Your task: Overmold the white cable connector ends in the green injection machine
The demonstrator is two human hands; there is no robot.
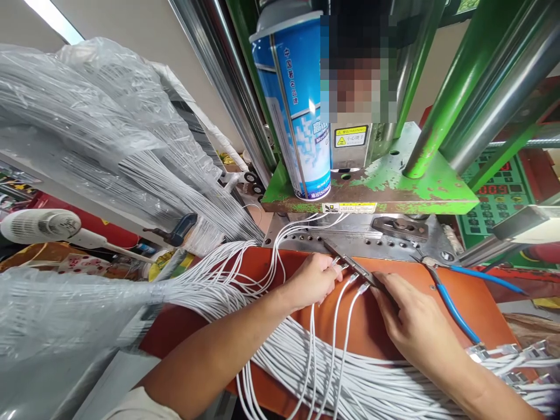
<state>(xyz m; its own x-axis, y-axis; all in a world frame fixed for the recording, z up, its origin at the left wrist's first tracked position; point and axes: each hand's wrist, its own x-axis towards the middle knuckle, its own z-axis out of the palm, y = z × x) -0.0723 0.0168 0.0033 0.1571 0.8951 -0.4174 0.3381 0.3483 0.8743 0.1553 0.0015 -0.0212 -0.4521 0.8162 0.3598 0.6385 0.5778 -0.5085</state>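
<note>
A narrow metal bar lies slantwise above the orange work surface, with several white cables ending in connectors along it. My left hand pinches a cable end at the bar's left part. Wrapped round the bar's right end is my right hand, its fingers closed. The cables hang from the bar toward me, over a thick bundle of white cables that crosses the surface. Part of the bar is hidden under my right fingers.
Behind stands a green press with a blue spray can on its plate. Blue-handled pliers lie at the right, near a metal clamp. Plastic-wrapped cables and a white fan are left.
</note>
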